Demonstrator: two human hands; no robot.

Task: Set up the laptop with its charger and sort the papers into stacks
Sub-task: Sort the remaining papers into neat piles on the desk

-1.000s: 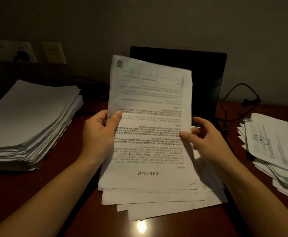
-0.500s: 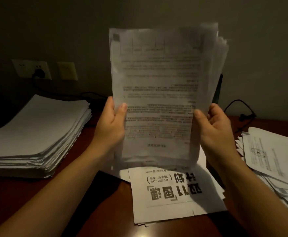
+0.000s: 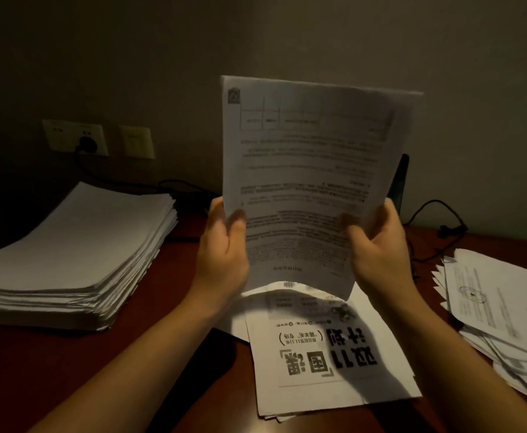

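Note:
I hold a sheaf of printed papers (image 3: 312, 170) upright above the desk. My left hand (image 3: 224, 248) grips its left edge, thumb on the front. My right hand (image 3: 377, 245) grips its right edge the same way. Under the sheaf a small pile (image 3: 327, 354) lies flat, its top sheet printed with large bold characters. Behind the held papers only a thin edge of the dark laptop screen (image 3: 400, 182) shows. A black charger cable (image 3: 440, 220) loops on the desk to the right of it.
A thick neat stack of white paper (image 3: 77, 254) sits at the left of the red-brown desk (image 3: 37, 370). A loose, fanned pile of printed sheets (image 3: 503, 310) lies at the right edge. A wall socket with a plug (image 3: 77, 139) and a switch plate (image 3: 137, 142) are on the wall.
Both hands have lifted the sheaf off the desk pile and stood it upright, uncovering the bold-print sheet. Since half a second ago the sheets look squared together.

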